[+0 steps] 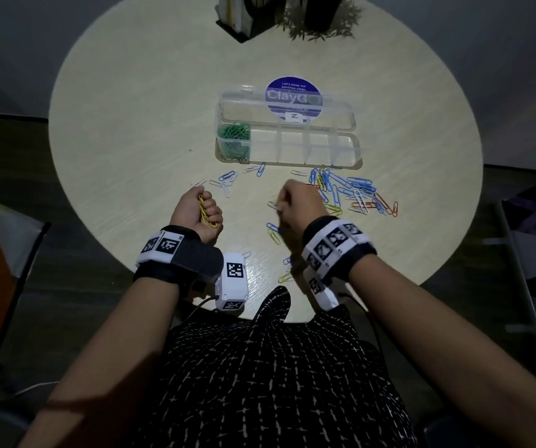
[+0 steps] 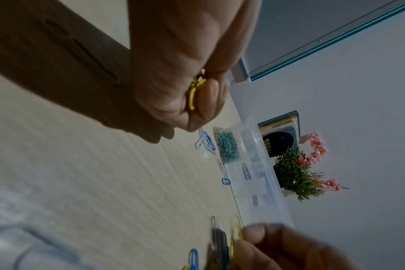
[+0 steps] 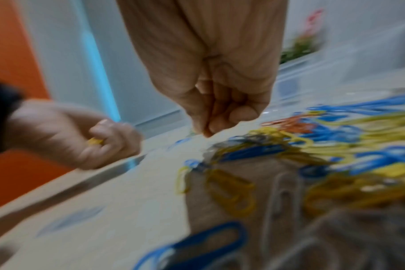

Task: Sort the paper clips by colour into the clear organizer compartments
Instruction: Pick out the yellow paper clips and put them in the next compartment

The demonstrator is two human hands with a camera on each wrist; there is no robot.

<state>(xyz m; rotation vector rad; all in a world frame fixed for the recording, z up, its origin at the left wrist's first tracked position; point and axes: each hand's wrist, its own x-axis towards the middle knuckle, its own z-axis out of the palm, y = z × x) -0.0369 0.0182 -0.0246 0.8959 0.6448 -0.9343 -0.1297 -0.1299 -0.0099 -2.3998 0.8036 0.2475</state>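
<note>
My left hand (image 1: 199, 206) is curled round a bunch of yellow paper clips (image 1: 206, 211), palm up near the table's front; they also show in its fist as yellow clips (image 2: 192, 95). My right hand (image 1: 294, 203) hovers over the table with fingers curled and tips pinched; a blurred yellow clip (image 2: 235, 235) seems to sit against its thumb. The clear organizer (image 1: 352, 158) lies open beyond both hands, with green clips (image 1: 235, 137) filling its leftmost compartment. A loose pile of blue, yellow, white and red clips (image 1: 354, 194) lies right of the right hand.
Scattered blue and white clips (image 1: 228, 179) lie in front of the organizer. More blue and yellow clips (image 1: 274, 232) lie near my right wrist. A book stand (image 1: 237, 17) and a potted plant (image 1: 321, 24) stand at the far edge. Chairs flank the round table.
</note>
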